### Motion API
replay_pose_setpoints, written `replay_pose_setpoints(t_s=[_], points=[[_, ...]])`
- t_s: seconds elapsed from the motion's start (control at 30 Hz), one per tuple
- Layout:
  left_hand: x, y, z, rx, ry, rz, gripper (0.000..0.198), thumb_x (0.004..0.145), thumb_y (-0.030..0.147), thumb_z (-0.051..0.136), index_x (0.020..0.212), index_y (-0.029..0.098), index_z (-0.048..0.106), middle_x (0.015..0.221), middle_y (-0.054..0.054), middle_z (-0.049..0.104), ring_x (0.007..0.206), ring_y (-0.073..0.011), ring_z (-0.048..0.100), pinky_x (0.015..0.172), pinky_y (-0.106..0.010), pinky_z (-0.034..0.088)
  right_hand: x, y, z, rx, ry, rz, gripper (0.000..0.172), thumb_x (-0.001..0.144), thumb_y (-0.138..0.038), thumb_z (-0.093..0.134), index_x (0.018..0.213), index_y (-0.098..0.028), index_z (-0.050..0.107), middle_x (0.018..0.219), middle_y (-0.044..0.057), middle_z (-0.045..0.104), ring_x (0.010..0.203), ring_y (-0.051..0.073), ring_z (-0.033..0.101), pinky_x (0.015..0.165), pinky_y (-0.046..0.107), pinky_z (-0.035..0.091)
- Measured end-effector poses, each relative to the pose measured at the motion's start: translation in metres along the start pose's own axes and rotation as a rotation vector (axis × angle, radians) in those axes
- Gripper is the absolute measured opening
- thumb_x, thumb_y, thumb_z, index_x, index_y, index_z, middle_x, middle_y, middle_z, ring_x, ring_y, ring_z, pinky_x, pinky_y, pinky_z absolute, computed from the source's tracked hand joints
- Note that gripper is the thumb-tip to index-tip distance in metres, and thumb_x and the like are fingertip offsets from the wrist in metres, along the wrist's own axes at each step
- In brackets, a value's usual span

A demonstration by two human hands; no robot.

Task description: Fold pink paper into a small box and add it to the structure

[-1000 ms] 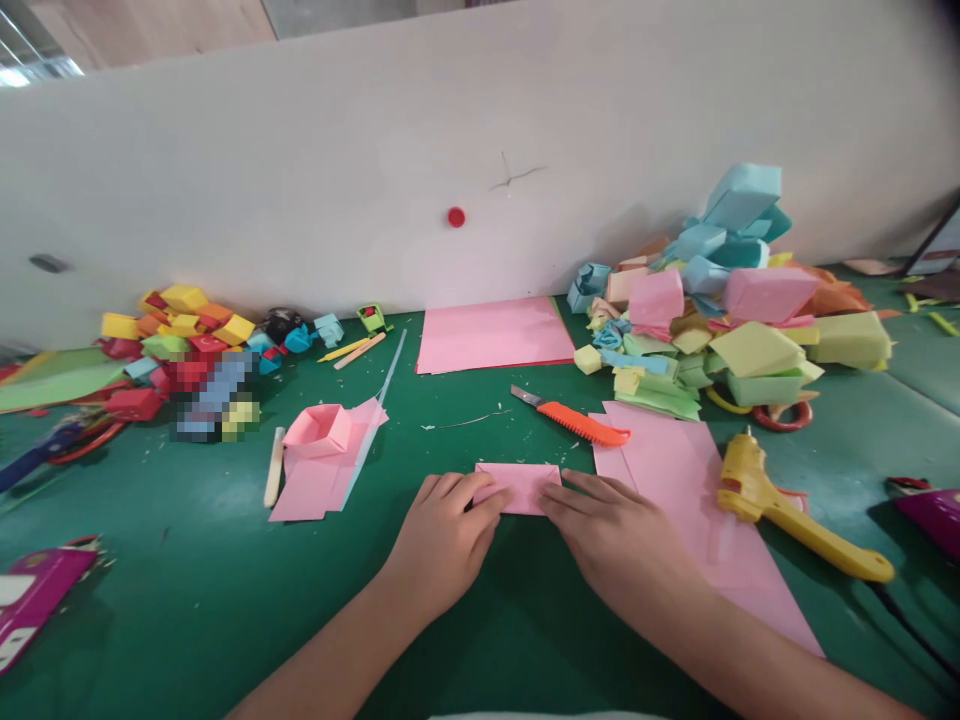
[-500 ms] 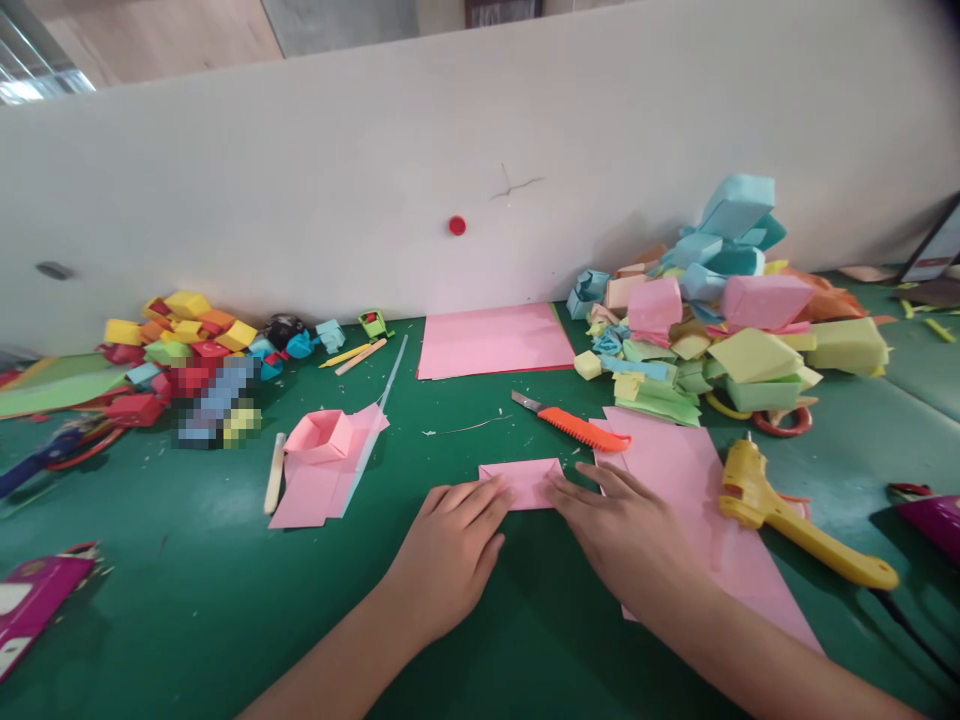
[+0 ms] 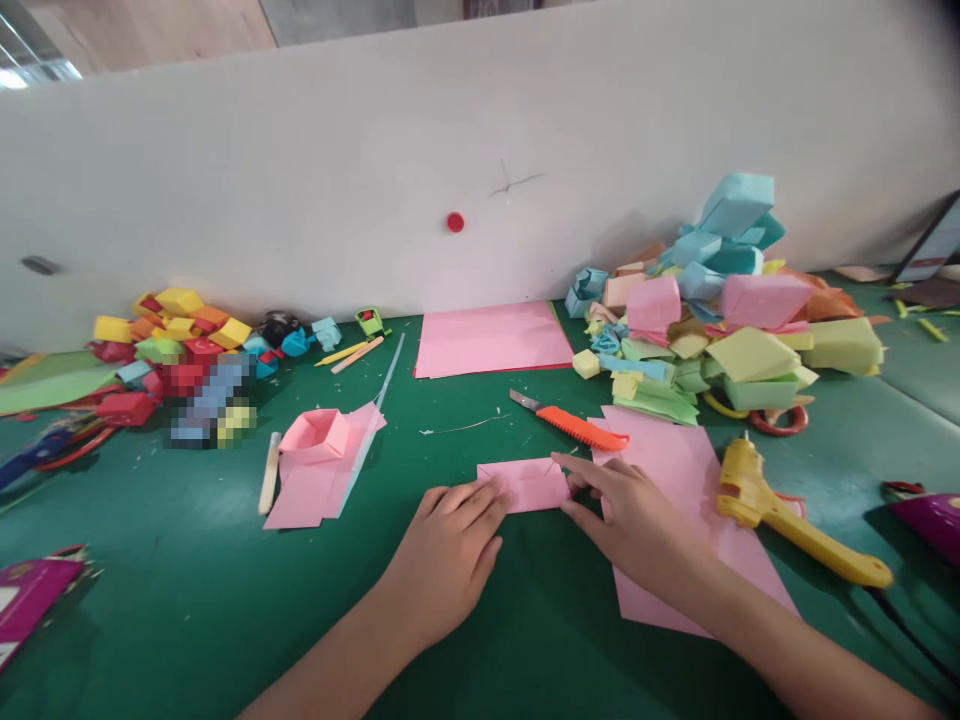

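A small folded pink paper strip [image 3: 531, 484] lies on the green table in front of me, with crease lines at its upper corners. My left hand [image 3: 456, 545] rests over its left end, fingers stretched out and pressing down from above. At the right end is my right hand [image 3: 630, 510], its index fingertip at the upper corner and its thumb apart near the lower corner. The other right fingers curl beside that edge and are partly hidden. An orange utility knife [image 3: 577, 425] lies just beyond the strip, blade extended.
Pink sheets [image 3: 667, 590] lie beneath my right forearm, beside a yellow glue gun [image 3: 795, 535]. Leftward are an open pink paper box [image 3: 315, 436] and a wooden stick [image 3: 270, 473]. Folded paper piles [image 3: 757, 355] and a pink stack [image 3: 491, 340] line the white partition [image 3: 300, 180].
My right hand has moved from lying flat on the strip's right end to its right edge, index and thumb spread. My left hand stays nearly still. The view shifts slightly.
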State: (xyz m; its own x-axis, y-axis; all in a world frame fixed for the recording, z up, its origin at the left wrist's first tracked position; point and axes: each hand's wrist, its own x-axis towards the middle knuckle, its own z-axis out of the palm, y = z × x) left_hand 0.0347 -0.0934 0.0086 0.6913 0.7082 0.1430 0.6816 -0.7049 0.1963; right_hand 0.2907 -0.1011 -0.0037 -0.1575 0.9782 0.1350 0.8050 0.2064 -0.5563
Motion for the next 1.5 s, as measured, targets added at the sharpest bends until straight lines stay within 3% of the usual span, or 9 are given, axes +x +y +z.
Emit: replay_pose_setpoints(t_s=[0.17, 0.3, 0.53, 0.67, 0.8, 0.93, 1.03, 1.2, 1.5], points=[[0.0, 0.0, 0.0, -0.003, 0.011, 0.012, 0.047, 0.102, 0.021, 0.046, 0.148, 0.029, 0.049, 0.146, -0.002, 0.059, 0.132, -0.0224, 0.054, 0.103, -0.04, 0.043, 0.004, -0.001, -0.003, 0.066, -0.066, 0.04, 0.044, 0.09, -0.019, 0.05, 0.132, -0.026, 0.063, 0.079, 0.0, 0.072, 0.08, 0.023, 0.065, 0.081, 0.042, 0.05], [-0.001, 0.0, 0.001, -0.001, 0.018, 0.026, 0.049, 0.102, 0.021, 0.046, 0.151, 0.031, 0.046, 0.147, -0.001, 0.058, 0.133, -0.0215, 0.053, 0.104, -0.04, 0.043, 0.003, -0.002, -0.004, 0.025, -0.067, -0.02, 0.04, 0.09, -0.017, 0.051, 0.123, -0.028, 0.07, 0.079, 0.0, 0.071, 0.076, 0.021, 0.063, 0.081, 0.041, 0.051], [0.0, -0.001, -0.001, -0.006, -0.006, 0.044, 0.047, 0.103, 0.021, 0.043, 0.15, 0.028, 0.047, 0.147, -0.003, 0.058, 0.135, -0.0229, 0.052, 0.105, -0.042, 0.043, -0.004, -0.003, -0.003, -0.227, 0.092, -0.293, 0.035, 0.094, -0.015, 0.052, 0.116, -0.028, 0.074, 0.116, 0.009, 0.067, 0.107, 0.029, 0.058, 0.092, 0.048, 0.051], [-0.002, -0.001, -0.001, 0.042, -0.022, 0.067, 0.045, 0.104, 0.023, 0.04, 0.149, 0.026, 0.048, 0.148, -0.004, 0.057, 0.138, -0.0228, 0.049, 0.105, -0.041, 0.043, -0.01, -0.012, -0.003, -0.361, 0.033, -0.435, 0.032, 0.095, -0.012, 0.05, 0.112, -0.023, 0.074, 0.127, 0.007, 0.068, 0.114, 0.031, 0.054, 0.096, 0.048, 0.05], [-0.006, 0.004, 0.003, 0.153, -0.057, 0.056, 0.047, 0.105, 0.027, 0.039, 0.151, 0.018, 0.044, 0.156, -0.008, 0.047, 0.145, -0.0265, 0.042, 0.108, -0.045, 0.042, -0.021, -0.022, 0.003, -0.515, 0.037, -0.386, 0.03, 0.095, -0.018, 0.052, 0.115, -0.02, 0.073, 0.13, 0.007, 0.069, 0.124, 0.034, 0.053, 0.093, 0.047, 0.05], [-0.011, 0.008, 0.006, 0.193, -0.053, 0.105, 0.055, 0.105, 0.039, 0.041, 0.153, 0.012, 0.038, 0.16, -0.013, 0.04, 0.15, -0.0294, 0.033, 0.12, -0.048, 0.03, -0.03, -0.026, 0.01, -0.589, 0.023, -0.368, 0.043, 0.097, -0.035, 0.052, 0.132, -0.015, 0.066, 0.139, 0.012, 0.065, 0.135, 0.038, 0.047, 0.097, 0.05, 0.049], [-0.013, 0.009, 0.007, 0.167, -0.073, 0.151, 0.062, 0.105, 0.048, 0.039, 0.156, 0.013, 0.033, 0.16, -0.012, 0.04, 0.15, -0.0287, 0.034, 0.124, -0.046, 0.025, -0.033, -0.023, 0.011, -0.61, 0.002, -0.395, 0.054, 0.098, -0.047, 0.051, 0.136, -0.011, 0.063, 0.143, 0.014, 0.061, 0.14, 0.038, 0.043, 0.105, 0.053, 0.045], [-0.013, 0.009, 0.007, 0.145, -0.071, 0.119, 0.063, 0.106, 0.048, 0.035, 0.159, 0.016, 0.027, 0.159, -0.012, 0.041, 0.148, -0.0271, 0.038, 0.123, -0.044, 0.027, -0.033, -0.017, 0.008, -0.603, 0.002, -0.442, 0.056, 0.098, -0.05, 0.051, 0.138, -0.013, 0.061, 0.145, 0.013, 0.059, 0.141, 0.037, 0.042, 0.108, 0.052, 0.043], [-0.012, 0.01, 0.002, 0.088, -0.144, 0.084, 0.061, 0.105, 0.046, 0.041, 0.158, 0.018, 0.03, 0.162, -0.009, 0.036, 0.151, -0.0264, 0.032, 0.124, -0.048, 0.024, -0.035, -0.02, 0.005, -0.599, -0.024, -0.462, 0.055, 0.098, -0.045, 0.051, 0.138, -0.008, 0.06, 0.145, 0.018, 0.058, 0.142, 0.039, 0.042, 0.109, 0.056, 0.045]])
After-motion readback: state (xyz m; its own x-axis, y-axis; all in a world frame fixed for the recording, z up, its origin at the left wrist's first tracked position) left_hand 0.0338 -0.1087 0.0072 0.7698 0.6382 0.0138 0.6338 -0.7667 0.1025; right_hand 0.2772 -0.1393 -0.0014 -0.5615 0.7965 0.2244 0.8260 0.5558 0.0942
